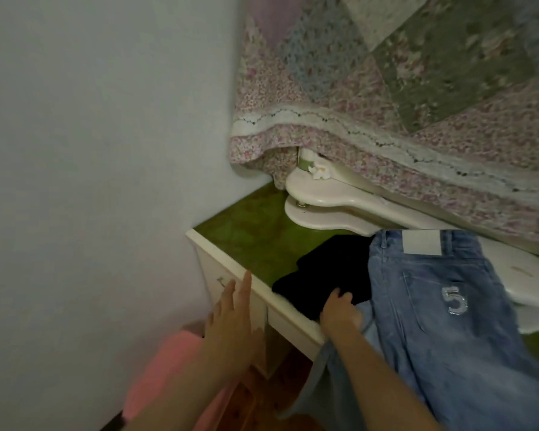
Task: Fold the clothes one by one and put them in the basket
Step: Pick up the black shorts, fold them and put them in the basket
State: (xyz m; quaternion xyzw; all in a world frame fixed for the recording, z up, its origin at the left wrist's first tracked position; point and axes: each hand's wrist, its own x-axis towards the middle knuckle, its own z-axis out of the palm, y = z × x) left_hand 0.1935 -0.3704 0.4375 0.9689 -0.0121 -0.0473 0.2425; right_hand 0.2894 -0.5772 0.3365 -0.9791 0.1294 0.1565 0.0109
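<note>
- Green tabletop (246,231) with a cream edge stands against a pale wall (91,119); a drawer front with a small handle (221,280) shows below the edge.
- Black garment (327,272) lies folded or bunched on the tabletop near its front edge, its near corner reaching the rim.
- Blue jeans (433,300) lie just right of the black garment, touching it, waistband away from the viewer, white waist patch up. A silver "5" patch (455,299) sits on the back pocket. The legs hang over the front edge toward the viewer.
- Right hand (339,309): grip closed on the near edge of the black garment, fingers curled over the fabric where it meets the jeans. Forearm lies across the hanging denim.
- Left hand (231,318): grip wide, fingers extended and held together, holding nothing. It sits in front of the drawer front, just left of the tabletop corner; whether it touches the cabinet I cannot tell.
- Cream curved tiered shelves (321,194) rise at the back of the tabletop, partly draped by a floral patchwork quilt (386,88) with a white lace band.
- Pink object (168,368), blurred, low on the left below the left forearm; identity unclear.
</note>
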